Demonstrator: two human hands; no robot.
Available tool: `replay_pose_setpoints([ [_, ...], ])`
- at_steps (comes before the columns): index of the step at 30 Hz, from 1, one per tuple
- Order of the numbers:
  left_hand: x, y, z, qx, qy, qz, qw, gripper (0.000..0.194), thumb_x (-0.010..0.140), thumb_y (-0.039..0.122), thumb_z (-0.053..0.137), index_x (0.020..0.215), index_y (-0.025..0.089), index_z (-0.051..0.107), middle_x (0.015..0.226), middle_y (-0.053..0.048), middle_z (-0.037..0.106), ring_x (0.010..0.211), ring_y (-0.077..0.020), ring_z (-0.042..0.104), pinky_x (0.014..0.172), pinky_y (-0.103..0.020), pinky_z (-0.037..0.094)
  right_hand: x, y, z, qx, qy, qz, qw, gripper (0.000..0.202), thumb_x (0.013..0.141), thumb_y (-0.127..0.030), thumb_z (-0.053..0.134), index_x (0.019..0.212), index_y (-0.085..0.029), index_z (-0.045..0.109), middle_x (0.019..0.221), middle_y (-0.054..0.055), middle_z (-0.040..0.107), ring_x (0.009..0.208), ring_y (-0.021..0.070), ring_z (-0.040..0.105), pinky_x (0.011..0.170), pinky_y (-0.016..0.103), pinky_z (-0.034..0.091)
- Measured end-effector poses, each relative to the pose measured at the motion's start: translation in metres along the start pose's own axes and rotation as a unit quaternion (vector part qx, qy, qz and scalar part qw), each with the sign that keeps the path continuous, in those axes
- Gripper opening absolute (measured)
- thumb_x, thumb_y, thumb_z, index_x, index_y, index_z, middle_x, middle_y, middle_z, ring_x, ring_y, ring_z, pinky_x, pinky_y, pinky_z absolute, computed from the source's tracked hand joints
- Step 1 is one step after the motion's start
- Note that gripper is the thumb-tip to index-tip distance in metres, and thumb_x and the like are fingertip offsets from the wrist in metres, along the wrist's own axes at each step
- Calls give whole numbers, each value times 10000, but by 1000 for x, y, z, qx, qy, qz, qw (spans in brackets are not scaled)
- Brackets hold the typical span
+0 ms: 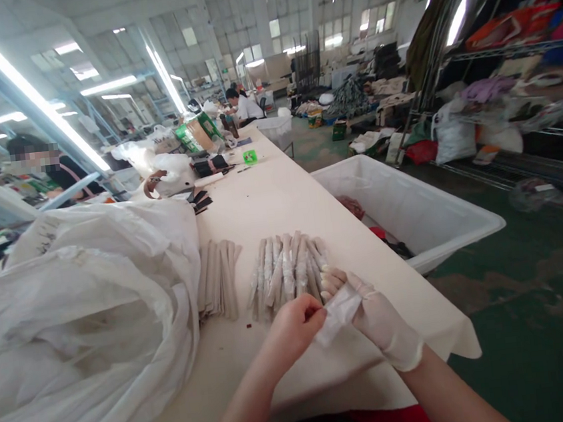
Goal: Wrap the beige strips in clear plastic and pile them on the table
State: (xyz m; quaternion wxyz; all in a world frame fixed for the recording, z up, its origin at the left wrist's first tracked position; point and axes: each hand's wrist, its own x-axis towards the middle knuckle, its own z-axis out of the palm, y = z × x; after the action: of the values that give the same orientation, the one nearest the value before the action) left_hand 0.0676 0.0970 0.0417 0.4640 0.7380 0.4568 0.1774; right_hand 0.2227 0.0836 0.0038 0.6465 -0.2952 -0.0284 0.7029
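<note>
A small clear plastic bag [336, 314] is stretched between my two hands above the table's near edge. My bare left hand [298, 327] pinches its left side with the fingers closed. On the other side my right hand [373, 315], in a pale glove, grips the bag with curled fingers. Just beyond them lies a row of beige strips in clear wrapping [287, 264]. Left of that row sits a stack of beige strips [218, 281] with no wrapping that I can see.
A large white sack [85, 312] covers the table's left side. Past the table's right edge stands a white plastic bin [443, 221] with cloth inside. Dark pieces [200, 201] and a green box [249, 156] lie farther up the table [270, 199]. Two people sit farther off.
</note>
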Motion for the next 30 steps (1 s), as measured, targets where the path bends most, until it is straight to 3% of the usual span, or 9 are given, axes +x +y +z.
replay_pose_setpoints([
  [4, 0, -3, -2, -15, 14, 5, 1000, 168, 803, 265, 484, 760, 140, 587, 657, 22, 550, 602, -99, 466, 527, -198, 326, 1, 4, -4, -14, -8, 7, 1000, 229, 885, -227, 488, 991, -141, 671, 904, 63, 713, 808, 138, 661, 784, 249, 524],
  [8, 3, -10, 5, -2, 15, 2, 1000, 257, 803, 319, 530, 987, 145, 579, 758, -6, 596, 642, -120, 517, 564, -218, 382, 3, 2, -3, 25, -13, 12, 1000, 231, 885, -212, 475, 992, -142, 667, 916, 51, 712, 813, 122, 656, 795, 238, 519],
  [13, 3, -2, 15, 155, 177, 89, 968, 196, 821, 302, 538, 949, 163, 590, 944, -71, 597, 858, -189, 538, 768, -320, 421, 8, 8, -3, 7, -28, -36, 999, 195, 816, -278, 598, 944, -156, 681, 950, 54, 702, 877, 136, 639, 839, 246, 499],
  [16, 4, 4, 22, 191, 135, 104, 967, 145, 792, 303, 592, 863, 177, 602, 847, -43, 612, 808, -187, 550, 708, -297, 417, 10, 16, 0, -9, -30, -73, 997, 230, 789, -301, 632, 968, -164, 679, 1027, 70, 683, 944, 144, 623, 869, 238, 480],
  [19, 5, 3, 31, 231, 125, 126, 957, 66, 812, 209, 562, 764, 176, 594, 771, -26, 612, 753, -166, 552, 675, -278, 397, 12, 18, 3, 6, -25, -58, 998, 161, 815, -254, 582, 912, -184, 690, 950, 42, 698, 869, 121, 641, 848, 223, 487],
  [22, 1, -7, 37, 325, 139, 199, 914, 91, 837, 191, 550, 758, 192, 594, 761, -18, 608, 752, -171, 537, 685, -297, 373, 10, 8, 5, 38, -9, -7, 999, 245, 883, -217, 450, 873, -194, 694, 815, 9, 708, 771, 102, 647, 849, 242, 495],
  [26, -10, -22, 33, 417, 129, 271, 858, 55, 826, 196, 586, 773, 206, 596, 749, -10, 596, 725, -169, 516, 657, -306, 343, 6, -8, 3, 48, -2, 13, 999, 307, 907, -196, 383, 895, -195, 690, 828, 7, 714, 787, 117, 651, 878, 290, 493],
  [28, -17, -26, 26, 402, 125, 274, 865, 45, 835, 206, 577, 803, 212, 608, 767, -9, 602, 737, -162, 521, 669, -300, 350, 5, -12, 1, 72, 12, 8, 997, 330, 918, -201, 361, 881, -191, 688, 790, 4, 708, 742, 118, 650, 868, 297, 500],
  [30, -23, -27, 15, 335, 138, 259, 895, 61, 840, 252, 571, 851, 211, 614, 821, -21, 610, 784, -165, 535, 708, -296, 374, 5, -12, 0, 98, 19, 0, 995, 335, 925, -211, 355, 867, -186, 684, 742, -7, 691, 680, 112, 637, 856, 296, 508],
])
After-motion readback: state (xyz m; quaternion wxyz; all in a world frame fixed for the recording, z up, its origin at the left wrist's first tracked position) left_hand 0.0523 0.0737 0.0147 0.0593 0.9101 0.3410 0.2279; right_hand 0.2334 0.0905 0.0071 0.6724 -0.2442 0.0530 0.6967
